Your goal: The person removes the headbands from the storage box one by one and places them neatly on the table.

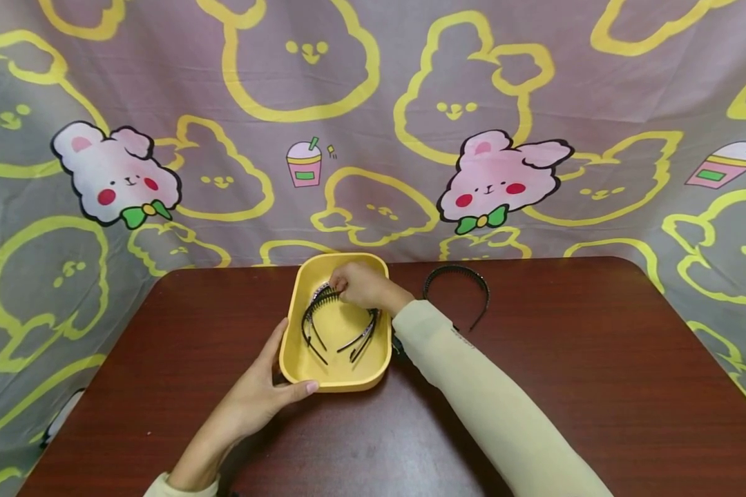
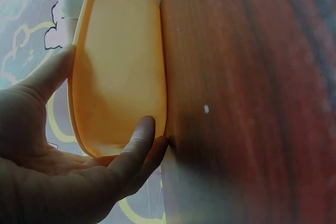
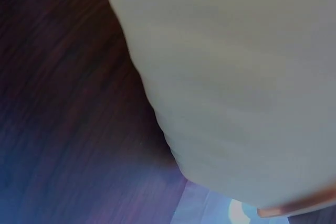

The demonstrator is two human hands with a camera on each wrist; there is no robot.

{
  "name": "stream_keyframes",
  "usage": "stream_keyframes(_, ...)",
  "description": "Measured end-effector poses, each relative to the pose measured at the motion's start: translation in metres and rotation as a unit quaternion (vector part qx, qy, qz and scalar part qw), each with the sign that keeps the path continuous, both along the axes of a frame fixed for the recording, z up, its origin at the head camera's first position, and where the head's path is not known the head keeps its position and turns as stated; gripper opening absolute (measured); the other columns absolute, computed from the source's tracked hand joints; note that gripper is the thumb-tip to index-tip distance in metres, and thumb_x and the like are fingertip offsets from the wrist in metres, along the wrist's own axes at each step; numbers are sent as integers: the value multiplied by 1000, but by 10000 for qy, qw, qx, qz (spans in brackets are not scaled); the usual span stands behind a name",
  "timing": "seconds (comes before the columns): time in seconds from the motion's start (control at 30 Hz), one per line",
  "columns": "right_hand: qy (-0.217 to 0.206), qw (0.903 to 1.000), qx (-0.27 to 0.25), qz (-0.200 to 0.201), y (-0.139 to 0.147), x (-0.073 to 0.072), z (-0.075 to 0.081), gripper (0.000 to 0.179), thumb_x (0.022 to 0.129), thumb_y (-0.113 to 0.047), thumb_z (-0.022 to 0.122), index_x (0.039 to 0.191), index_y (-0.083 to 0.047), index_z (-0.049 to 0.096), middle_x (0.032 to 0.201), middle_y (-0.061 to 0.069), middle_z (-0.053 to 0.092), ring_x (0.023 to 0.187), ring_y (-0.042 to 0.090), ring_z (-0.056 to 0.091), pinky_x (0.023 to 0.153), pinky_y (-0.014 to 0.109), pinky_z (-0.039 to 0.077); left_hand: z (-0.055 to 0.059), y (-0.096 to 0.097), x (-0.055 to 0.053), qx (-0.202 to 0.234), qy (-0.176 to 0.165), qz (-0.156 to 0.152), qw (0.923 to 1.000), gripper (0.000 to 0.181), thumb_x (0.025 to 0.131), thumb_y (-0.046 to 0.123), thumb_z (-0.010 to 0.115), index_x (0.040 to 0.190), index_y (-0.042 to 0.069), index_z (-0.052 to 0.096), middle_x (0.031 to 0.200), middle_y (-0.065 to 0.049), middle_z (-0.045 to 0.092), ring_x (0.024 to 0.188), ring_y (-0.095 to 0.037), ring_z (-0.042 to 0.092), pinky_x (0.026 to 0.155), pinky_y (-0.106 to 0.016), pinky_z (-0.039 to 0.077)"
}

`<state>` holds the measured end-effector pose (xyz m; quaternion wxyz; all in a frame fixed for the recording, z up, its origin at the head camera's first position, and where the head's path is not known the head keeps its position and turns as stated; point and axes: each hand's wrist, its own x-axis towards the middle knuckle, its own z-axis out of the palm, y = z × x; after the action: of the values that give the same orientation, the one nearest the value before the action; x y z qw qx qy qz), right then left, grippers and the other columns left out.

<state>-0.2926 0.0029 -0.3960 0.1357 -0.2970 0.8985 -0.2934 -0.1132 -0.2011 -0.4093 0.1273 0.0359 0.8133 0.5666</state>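
Observation:
A yellow plastic bin (image 1: pixel 291 359) stands on the table, with several dark headbands inside. My left hand (image 1: pixel 249 400) grips its near left corner, thumb on the near rim and fingers along the left side. In the left wrist view, the left hand (image 2: pixel 105 177) holds the bin (image 2: pixel 118 66) by its wall. My right hand (image 1: pixel 363 286) reaches into the bin from the right, its curled fingers pinching the top of a black toothed headband (image 1: pixel 306 319). A second headband with a glittery band lies against it, partly hidden. The right wrist view shows mostly a pale sleeve (image 3: pixel 220 77).
Another black toothed headband (image 1: pixel 488 293) lies on the brown table (image 1: pixel 566 359), right of the bin. Something dark, partly hidden by the right sleeve, sits beside the bin's right wall. A patterned cloth (image 1: pixel 373 152) hangs behind the table.

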Motion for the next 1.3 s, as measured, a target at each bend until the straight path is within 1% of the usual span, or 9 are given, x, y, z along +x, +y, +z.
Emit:
stream_keyframes(0.17, -24, 10000, 26, 6, 0, 0, 0, 32, 97, 3, 66, 128, -4, 72, 122, 13, 74, 117, 26, 69, 99, 37, 56, -1, 0, 0, 82, 55, -20, 9999, 116, 88, 14, 85, 170, 23, 3, 169, -25, 27, 135, -34, 54, 91, -18, 52)
stream_keyframes(0.43, 213, 9997, 58, 87, 1, 0, 1, 31, 95, 3, 69, 124, -3, 74, 119, 13, 76, 117, 27, 69, 101, 37, 55, 0, 1, 1, -163, 86, 67, 9998, 116, 87, 17, 87, 170, 24, 6, 170, -24, 26, 126, -30, 60, 90, -18, 52)
stream_keyframes(0.67, 191, 9997, 54, 114, 0, -1, 0, 32, 95, 6, 66, 124, -3, 75, 123, 14, 75, 120, 27, 68, 104, 39, 54, 1, 1, 1, -90, 43, 74, 9999, 116, 87, 17, 87, 170, 25, 5, 172, -21, 22, 131, -30, 57, 91, -17, 51)
stream_keyframes(0.93, 230, 9997, 61, 39, 0, -1, -2, 30, 94, 8, 65, 119, -5, 77, 121, 13, 75, 119, 28, 68, 105, 39, 53, 1, 0, 1, -415, 159, 30, 9990, 117, 87, 23, 87, 170, 25, 5, 171, -21, 25, 133, -29, 54, 94, -19, 50)
stream_keyframes(1.07, 173, 9998, 16, -15, 1, 0, -2, 31, 95, 9, 64, 119, -5, 76, 121, 13, 75, 119, 28, 67, 104, 39, 53, 1, 0, 1, -410, 132, 51, 9991, 117, 87, 23, 87, 170, 25, 5, 172, -20, 23, 137, -30, 51, 95, -18, 49)
stream_keyframes(1.17, 140, 9999, -43, -51, 1, 1, -1, 31, 95, 9, 63, 119, -5, 76, 119, 13, 74, 118, 28, 67, 103, 39, 53, 0, -1, 1, -320, 88, 51, 9994, 117, 88, 21, 87, 170, 26, 4, 172, -20, 23, 139, -31, 49, 94, -18, 50)
stream_keyframes(1.3, 194, 9997, -121, -50, 2, 2, 0, 32, 94, 10, 61, 117, -5, 77, 116, 14, 75, 115, 28, 67, 102, 39, 54, 1, -1, 1, -392, 112, 35, 9992, 117, 88, 22, 87, 170, 25, 4, 172, -20, 23, 141, -32, 46, 95, -18, 49)
